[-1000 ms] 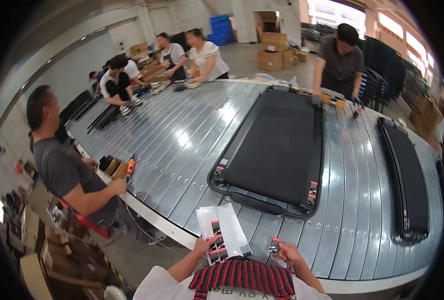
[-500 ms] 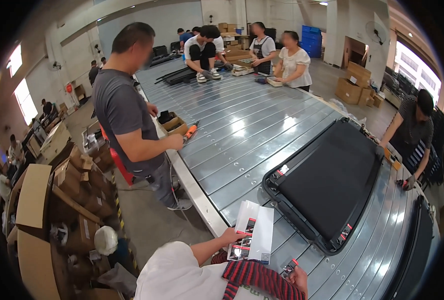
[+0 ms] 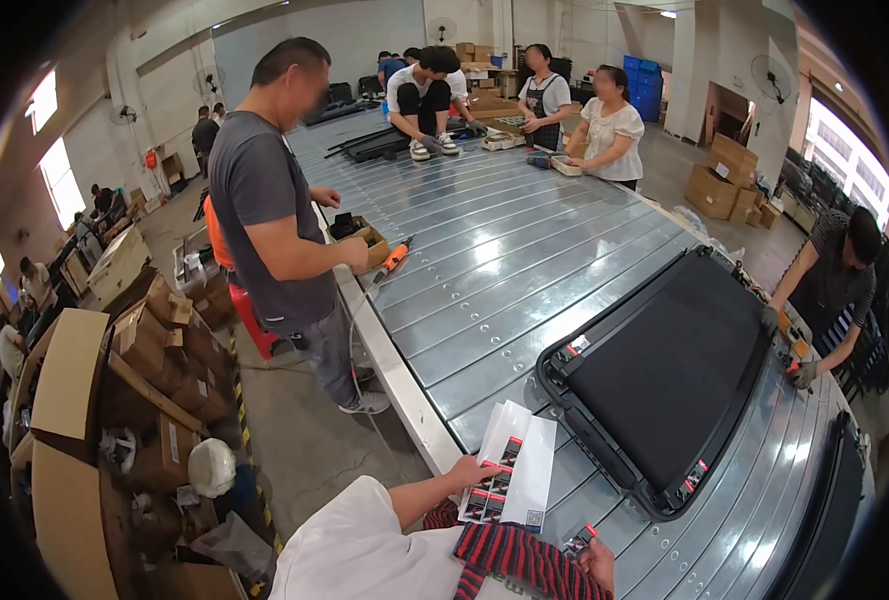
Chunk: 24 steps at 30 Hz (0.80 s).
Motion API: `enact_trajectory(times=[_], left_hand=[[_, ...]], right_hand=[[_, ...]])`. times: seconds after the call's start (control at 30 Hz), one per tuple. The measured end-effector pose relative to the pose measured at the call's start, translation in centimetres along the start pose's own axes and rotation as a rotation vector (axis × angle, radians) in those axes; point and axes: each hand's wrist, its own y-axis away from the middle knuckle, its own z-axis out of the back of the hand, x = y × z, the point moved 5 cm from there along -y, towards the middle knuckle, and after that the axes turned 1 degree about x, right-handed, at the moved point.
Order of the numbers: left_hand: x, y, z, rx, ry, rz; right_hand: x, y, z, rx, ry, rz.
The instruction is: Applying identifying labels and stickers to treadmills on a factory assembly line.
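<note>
My left hand (image 3: 469,473) is closed on the edge of a white sheet (image 3: 531,465) that bears several red-and-black stickers. In my right hand (image 3: 598,562), lower right of the sheet, a single small red-and-black sticker (image 3: 579,541) is pinched between fingers and thumb. Beyond both hands lies a large black framed panel (image 3: 665,370) on the metal-topped table (image 3: 445,330). Similar red-marked stickers (image 3: 697,474) show at two of its near corners. Striped sleeve cloth (image 3: 525,560) covers part of my right forearm.
A person in grey (image 3: 265,210) stands at the table's left edge beside an orange power tool (image 3: 395,258). Another person (image 3: 833,265) works at the panel's far right. Cardboard boxes (image 3: 70,390) crowd the lower left. A second black panel (image 3: 820,500) lies at right.
The whole view has shifted slightly. My hands keep their hold on the sheet and the sticker. The gloved hand of the person at right has moved closer to the panel.
</note>
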Motion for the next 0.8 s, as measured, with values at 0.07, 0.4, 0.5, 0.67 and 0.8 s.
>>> enact_trajectory(times=[0.07, 0.4, 0.5, 0.67, 0.8], left_hand=[[0.0, 0.0, 0.1, -0.011, -0.044, -0.024], [2.2, -1.9, -0.3, -0.042, -0.049, -0.105], [2.9, -2.5, -0.4, -0.027, -0.024, -0.092], [3.9, -2.8, -0.3, -0.013, -0.008, -0.042], [1.2, -1.2, -0.6, -0.006, 0.074, -0.052]], right_hand=[[0.2, 0.3, -0.4, 0.001, 0.002, 0.006], [0.4, 0.4, -0.3, 0.012, 0.031, 0.019], [0.5, 0.3, -0.4, -0.001, 0.019, 0.009], [0.4, 0.2, -0.5, 0.002, 0.019, -0.013], [0.2, 0.1, -0.1, 0.007, 0.003, -0.020]])
